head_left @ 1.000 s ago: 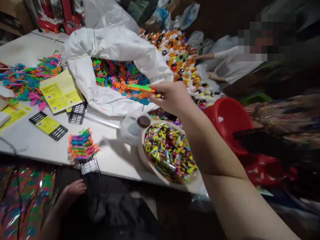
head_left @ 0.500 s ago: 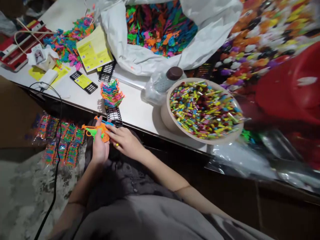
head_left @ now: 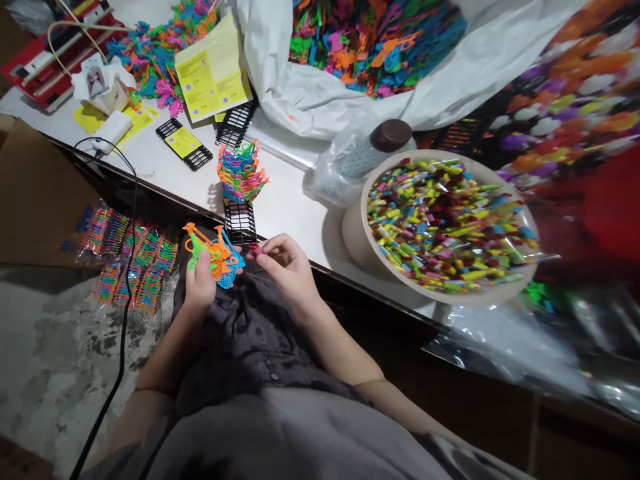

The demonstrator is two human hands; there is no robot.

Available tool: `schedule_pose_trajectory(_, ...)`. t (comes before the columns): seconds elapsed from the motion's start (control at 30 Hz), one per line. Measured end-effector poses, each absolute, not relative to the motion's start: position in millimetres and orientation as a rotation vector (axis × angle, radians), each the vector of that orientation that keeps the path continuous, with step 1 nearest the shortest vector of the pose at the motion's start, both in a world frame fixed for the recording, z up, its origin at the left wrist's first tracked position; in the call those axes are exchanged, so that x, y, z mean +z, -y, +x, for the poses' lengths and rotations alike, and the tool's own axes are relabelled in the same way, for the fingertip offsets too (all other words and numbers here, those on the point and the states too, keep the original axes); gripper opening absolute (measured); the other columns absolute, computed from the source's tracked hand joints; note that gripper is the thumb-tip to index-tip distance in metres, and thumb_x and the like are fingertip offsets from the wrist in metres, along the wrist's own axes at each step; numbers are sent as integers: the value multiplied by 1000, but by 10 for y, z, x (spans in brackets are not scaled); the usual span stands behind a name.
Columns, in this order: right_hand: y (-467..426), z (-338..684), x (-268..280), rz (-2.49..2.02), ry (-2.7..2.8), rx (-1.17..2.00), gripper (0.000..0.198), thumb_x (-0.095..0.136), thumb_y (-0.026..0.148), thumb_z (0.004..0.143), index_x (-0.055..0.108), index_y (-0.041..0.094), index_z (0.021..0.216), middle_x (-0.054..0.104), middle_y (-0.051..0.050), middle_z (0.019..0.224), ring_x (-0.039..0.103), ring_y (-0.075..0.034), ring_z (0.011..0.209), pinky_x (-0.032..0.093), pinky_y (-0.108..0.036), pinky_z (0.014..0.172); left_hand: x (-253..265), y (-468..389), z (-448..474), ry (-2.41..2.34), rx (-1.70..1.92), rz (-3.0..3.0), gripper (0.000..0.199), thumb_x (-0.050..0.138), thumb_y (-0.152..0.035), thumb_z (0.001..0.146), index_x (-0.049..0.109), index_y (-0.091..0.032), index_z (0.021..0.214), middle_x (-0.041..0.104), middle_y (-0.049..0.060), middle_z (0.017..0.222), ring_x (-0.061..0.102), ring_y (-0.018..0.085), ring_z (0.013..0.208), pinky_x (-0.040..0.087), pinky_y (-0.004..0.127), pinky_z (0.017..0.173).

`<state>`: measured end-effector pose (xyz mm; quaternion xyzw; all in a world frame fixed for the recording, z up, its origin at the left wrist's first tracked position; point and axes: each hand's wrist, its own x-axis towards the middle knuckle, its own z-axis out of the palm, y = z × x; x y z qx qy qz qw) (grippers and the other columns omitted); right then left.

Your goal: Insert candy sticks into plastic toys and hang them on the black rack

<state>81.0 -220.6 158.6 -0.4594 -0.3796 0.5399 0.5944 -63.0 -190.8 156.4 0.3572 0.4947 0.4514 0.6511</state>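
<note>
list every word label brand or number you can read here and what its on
No text is readable.
Yellow printed sheet: small print, too small to read.
Yellow label on the black rack: print too small to read.
Cardboard box: blue marks, too blurred to read.

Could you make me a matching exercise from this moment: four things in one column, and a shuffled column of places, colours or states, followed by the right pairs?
Column one:
1. left hand
2. right hand
3. tub
4. sack

Column two:
A. beige, heaped with small pieces
B. pinching a pinkish item
C. white, cut off by the picture's top edge
D. holding orange, green and blue toys

Right pairs: 1-D, 2-B, 3-A, 4-C
</note>
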Motion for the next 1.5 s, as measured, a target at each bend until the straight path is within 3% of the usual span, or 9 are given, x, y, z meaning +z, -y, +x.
schedule_pose_trajectory(0.13, 2197, 794, 1602, -1072, 947, 1318, 34, 66, 45, 75, 54, 20, 95, 63, -4, 87, 62, -13, 80, 52, -27, 73, 1633, 1894, -580, -1081, 1013, 914, 60, 54, -70, 66, 66, -13, 79, 69, 9, 78, 67, 21, 78, 58, 27, 63)
schedule_pose_trajectory(0.27, 2201, 789, 1583, -1047, 965, 1306, 30, 61, 43, 80, 57, 20, 99, 64, -5, 99, 62, -13, 83, 53, -27, 75, 1644, 1896, -555, -1054, 1011, 1043, 61, 56, -68, 68, 65, -12, 89, 68, 11, 94, 63, 24, 99, 55, 32, 88)
schedule_pose_trajectory(0.4, 2218, 845, 1564, -1052, 952, 1268, 26, 57, 41, 84, 58, 21, 99, 64, -2, 89, 61, -11, 74, 53, -27, 71, 1584, 1925, -545, -965, 922, 1050, 55, 59, -56, 74, 59, -12, 107, 65, 12, 102, 64, 22, 95, 55, 32, 83)
schedule_pose_trajectory(0.67, 2245, 941, 1538, -1156, 1097, 1178, 27, 55, 40, 85, 61, 17, 99, 65, -5, 93, 62, -12, 80, 51, -25, 71, 1536, 1960, -494, -1037, 970, 1021, 53, 52, -58, 78, 57, -13, 107, 64, 13, 109, 66, 16, 80, 56, 25, 70)
schedule_pose_trajectory(0.93, 2226, 982, 1705, -1248, 1399, 925, 22, 49, 34, 89, 62, 17, 93, 66, -5, 88, 61, -13, 79, 49, -26, 74, 1635, 1910, -444, -1138, 925, 1143, 53, 48, -56, 81, 60, -11, 105, 65, 14, 104, 63, 19, 95, 53, 29, 87)
schedule_pose_trajectory(1.13, 2102, 1192, 1725, -1191, 1546, 1051, 26, 46, 34, 91, 60, 13, 98, 67, -4, 85, 60, -10, 73, 46, -21, 70, 1612, 1812, -424, -1171, 744, 1289, 46, 46, -48, 83, 60, -13, 109, 64, 11, 110, 58, 21, 108, 47, 34, 100)
schedule_pose_trajectory(1.27, 2085, 1696, 1713, -1203, 1778, 1129, 29, 48, 34, 90, 63, 16, 106, 67, -5, 98, 61, -11, 86, 45, -22, 81, 1526, 1781, -449, -1178, 643, 1293, 43, 53, -41, 79, 60, -14, 112, 60, 8, 120, 52, 21, 118, 40, 33, 107)
schedule_pose_trajectory(1.33, 2139, 2166, 1675, -1510, 1710, 931, 30, 44, 33, 91, 63, 18, 110, 66, -5, 100, 61, -13, 91, 44, -25, 85, 1505, 1768, -485, -1207, 607, 1319, 44, 54, -40, 77, 61, -14, 112, 60, 8, 121, 50, 21, 121, 37, 33, 109)
schedule_pose_trajectory(1.5, 2503, 3371, 1420, -2580, 985, 14, 40, 42, 26, 87, 58, 11, 121, 62, -17, 109, 54, -27, 106, 37, -40, 92, 1441, 1743, -596, -1225, 434, 1375, 42, 51, -43, 75, 64, -13, 102, 64, 9, 111, 54, 22, 115, 38, 34, 107)
